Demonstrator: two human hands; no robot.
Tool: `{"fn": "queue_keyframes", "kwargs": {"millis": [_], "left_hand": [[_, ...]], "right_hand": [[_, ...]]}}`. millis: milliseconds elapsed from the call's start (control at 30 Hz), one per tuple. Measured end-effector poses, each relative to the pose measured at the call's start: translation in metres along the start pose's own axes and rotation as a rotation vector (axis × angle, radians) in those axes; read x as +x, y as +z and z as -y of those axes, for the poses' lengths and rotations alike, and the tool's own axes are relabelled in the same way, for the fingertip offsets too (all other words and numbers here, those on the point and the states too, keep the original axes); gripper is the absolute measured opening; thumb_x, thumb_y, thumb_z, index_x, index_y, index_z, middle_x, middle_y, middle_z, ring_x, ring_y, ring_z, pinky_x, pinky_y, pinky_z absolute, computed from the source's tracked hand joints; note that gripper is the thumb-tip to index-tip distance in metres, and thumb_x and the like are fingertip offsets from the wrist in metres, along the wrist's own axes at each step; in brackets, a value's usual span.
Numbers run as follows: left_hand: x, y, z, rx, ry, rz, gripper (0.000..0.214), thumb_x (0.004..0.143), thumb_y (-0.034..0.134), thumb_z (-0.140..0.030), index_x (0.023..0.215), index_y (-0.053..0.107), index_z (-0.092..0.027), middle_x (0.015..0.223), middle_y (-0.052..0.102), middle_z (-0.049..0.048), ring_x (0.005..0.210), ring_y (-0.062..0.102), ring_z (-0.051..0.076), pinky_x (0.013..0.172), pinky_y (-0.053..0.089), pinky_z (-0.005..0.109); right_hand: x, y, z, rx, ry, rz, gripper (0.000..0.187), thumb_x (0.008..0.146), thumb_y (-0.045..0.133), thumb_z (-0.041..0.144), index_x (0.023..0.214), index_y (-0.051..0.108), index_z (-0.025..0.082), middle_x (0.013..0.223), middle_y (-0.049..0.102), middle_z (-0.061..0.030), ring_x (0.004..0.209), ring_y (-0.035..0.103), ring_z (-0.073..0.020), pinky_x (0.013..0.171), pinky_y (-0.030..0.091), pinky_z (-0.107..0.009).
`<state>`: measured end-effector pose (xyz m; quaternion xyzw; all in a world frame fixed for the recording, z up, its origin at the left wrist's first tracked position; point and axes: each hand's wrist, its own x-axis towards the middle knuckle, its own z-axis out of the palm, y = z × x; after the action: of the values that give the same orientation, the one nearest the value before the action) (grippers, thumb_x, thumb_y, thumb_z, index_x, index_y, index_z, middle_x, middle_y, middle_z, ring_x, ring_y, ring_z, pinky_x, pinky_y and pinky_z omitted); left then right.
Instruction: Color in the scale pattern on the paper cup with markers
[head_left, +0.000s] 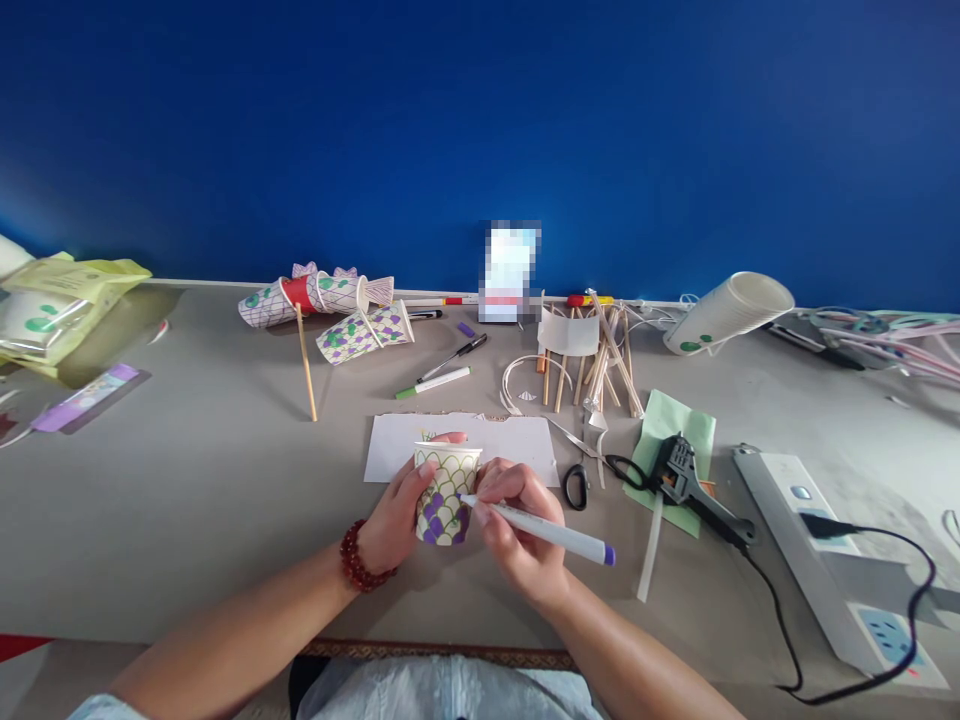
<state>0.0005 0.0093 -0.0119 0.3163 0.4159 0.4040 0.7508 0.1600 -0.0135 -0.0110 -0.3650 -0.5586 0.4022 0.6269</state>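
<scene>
My left hand (396, 517) grips a paper cup (448, 480) that is tilted a little, its rim up. Green scale-like arcs cover the cup, and several scales near its base are filled with purple. Pinched in my right hand (525, 525) is a white marker (566, 535) with a purple end, its tip touching or very close to the cup's right side. Under and behind the cup lies a white sheet of card (517, 445). A pair of scissors (576, 486) rests just right of my right hand.
A black glue gun (679, 475) lies on green paper (660, 415), wired near a power strip (817, 560). Wooden sticks (600, 370), a green marker (433, 383) and a lit phone (508, 270) sit behind. Decorated cups (367, 335) stand left; stacked cups (731, 310) lean right.
</scene>
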Motion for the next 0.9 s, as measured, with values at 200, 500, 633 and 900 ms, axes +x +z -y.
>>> {"fn": "queue_keyframes", "kwargs": {"millis": [200,500,633,900], "left_hand": [[-0.0001,-0.0008,0.0002,0.042,0.005,-0.004,0.067,0.091,0.063,-0.064,0.139,0.065,-0.017,0.114,0.078,0.0124,0.106,0.070,0.031,0.093,0.053,0.042],[0.0004,0.0011,0.0009,0.024,0.007,0.000,0.067,0.088,0.066,-0.065,0.138,0.066,-0.020,0.110,0.078,0.0093,0.102,0.071,0.027,0.088,0.055,0.037],[0.0002,0.0009,0.0001,0.040,-0.003,-0.013,0.069,0.087,0.066,-0.067,0.136,0.067,-0.020,0.112,0.078,0.0097,0.104,0.071,0.028,0.088,0.055,0.037],[0.0007,0.0028,-0.0015,0.036,0.014,-0.019,0.069,0.086,0.068,-0.065,0.137,0.067,-0.019,0.112,0.079,0.0109,0.104,0.072,0.030,0.089,0.056,0.039]], "right_hand": [[-0.0005,0.0000,-0.0008,0.045,0.005,-0.001,0.010,0.097,0.061,0.026,0.088,0.059,0.024,0.067,0.055,0.0012,0.064,0.049,-0.0176,0.061,0.042,-0.033],[-0.0016,-0.0005,-0.0025,0.025,0.042,-0.033,0.014,0.097,0.061,0.031,0.086,0.058,0.024,0.064,0.052,0.0014,0.064,0.052,-0.0188,0.062,0.044,-0.035],[-0.0017,-0.0003,-0.0027,0.013,0.029,-0.026,0.013,0.097,0.062,0.032,0.087,0.058,0.024,0.065,0.053,0.0011,0.064,0.051,-0.0188,0.062,0.045,-0.036],[-0.0007,-0.0001,-0.0024,0.062,0.033,-0.044,0.012,0.097,0.061,0.029,0.087,0.059,0.024,0.065,0.053,0.0013,0.065,0.050,-0.0186,0.063,0.044,-0.035]]}}
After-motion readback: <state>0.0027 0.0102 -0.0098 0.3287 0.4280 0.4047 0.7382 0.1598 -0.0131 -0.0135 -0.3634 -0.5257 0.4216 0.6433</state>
